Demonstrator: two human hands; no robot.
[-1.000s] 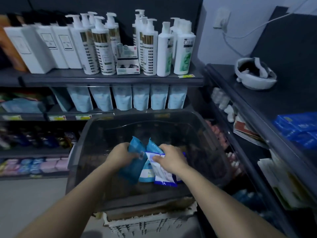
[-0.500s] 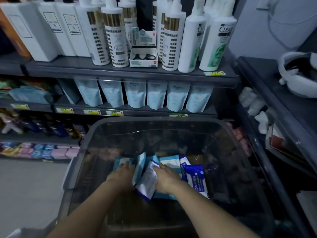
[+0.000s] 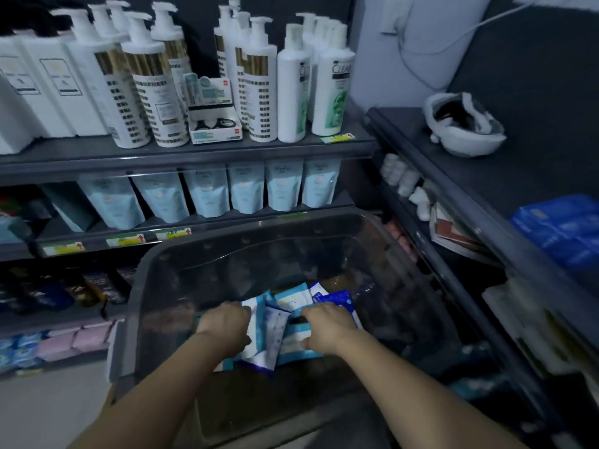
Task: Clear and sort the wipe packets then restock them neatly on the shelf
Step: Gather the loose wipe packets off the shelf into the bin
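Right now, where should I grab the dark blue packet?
Pinch the dark blue packet by its far edge, reaching down from above: it lies almost flat in the bin, that edge is bare, and the right hand covers its near end.

Dim room: dark shelves, pale wall, grey floor.

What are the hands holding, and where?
Blue-and-white plastic wipe packets in the clear grey bin: left hand grips the bunch's left edge, right hand its right edge.

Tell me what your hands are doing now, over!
Left hand and right hand both grip blue-and-white wipe packets. Packets inside dark translucent plastic bin. Nothing blocking.
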